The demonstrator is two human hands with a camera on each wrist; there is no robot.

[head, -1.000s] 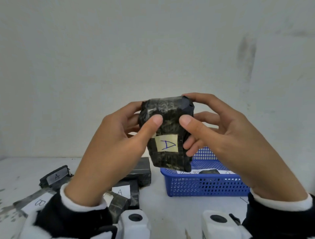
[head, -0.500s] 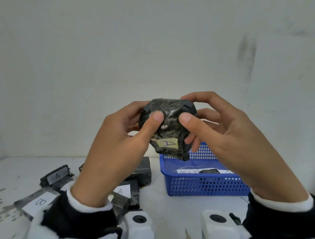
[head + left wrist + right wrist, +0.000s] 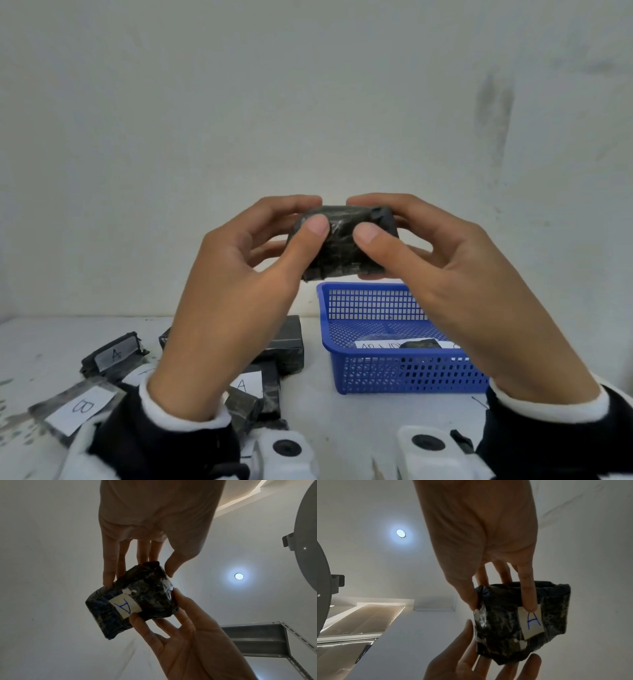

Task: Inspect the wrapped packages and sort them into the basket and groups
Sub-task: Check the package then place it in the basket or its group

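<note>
Both hands hold one black wrapped package in the air above the blue basket. My left hand pinches its left end, thumb on the near face. My right hand grips the right end the same way. The package's paper label A faces downward and is hidden in the head view. In the right wrist view a right fingertip rests on the top edge of label A. Inside the basket lies another black package on a white paper strip.
Several black packages lie on the white table at the left: one marked A, one marked B, another marked A, and a plain black one. A white wall stands close behind.
The held package has tipped from upright, with label A facing me, to lying flat with the label underneath. Both hands kept their grip and turned with it.
</note>
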